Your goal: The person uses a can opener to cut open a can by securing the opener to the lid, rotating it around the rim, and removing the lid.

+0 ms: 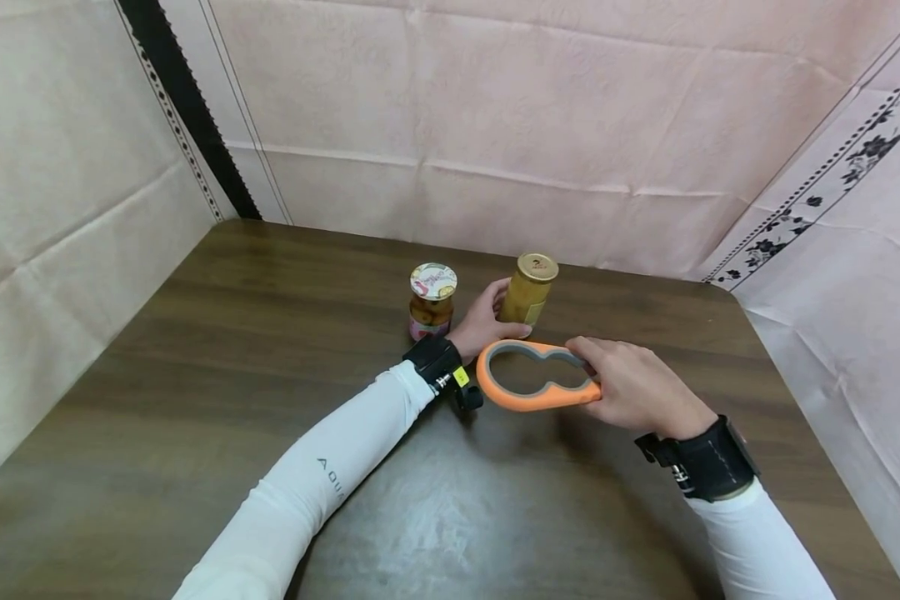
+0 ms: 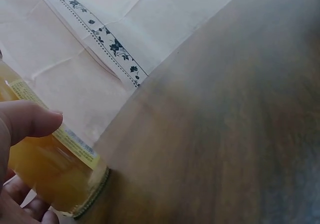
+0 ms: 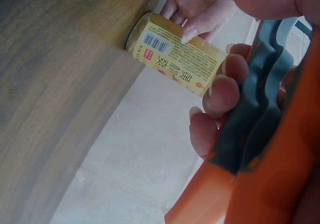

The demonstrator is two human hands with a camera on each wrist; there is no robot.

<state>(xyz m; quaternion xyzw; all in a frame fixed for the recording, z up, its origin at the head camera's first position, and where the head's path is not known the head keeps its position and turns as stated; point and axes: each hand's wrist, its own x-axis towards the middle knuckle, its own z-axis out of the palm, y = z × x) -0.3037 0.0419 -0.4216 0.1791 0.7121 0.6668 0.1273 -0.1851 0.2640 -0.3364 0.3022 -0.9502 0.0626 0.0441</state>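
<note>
A glass jar (image 1: 527, 293) with a gold lid and yellow contents stands near the table's far edge. My left hand (image 1: 487, 321) grips it low, the thumb (image 2: 37, 118) across its yellow label. In the right wrist view, a barcode and printed characters show on that label (image 3: 172, 59). My right hand (image 1: 637, 379) grips one end of an orange jar opener (image 1: 521, 404) with a wavy grey inner lining. The opener's looped end points left, just in front of the left hand. Right-hand fingers (image 3: 222, 94) curl against the grey lining in the right wrist view.
A second jar (image 1: 431, 304), with a colourful patterned lid and dark contents, stands just left of my left wrist. The brown wooden table (image 1: 195, 400) is bordered by pale cloth (image 1: 532, 108) at the back and sides.
</note>
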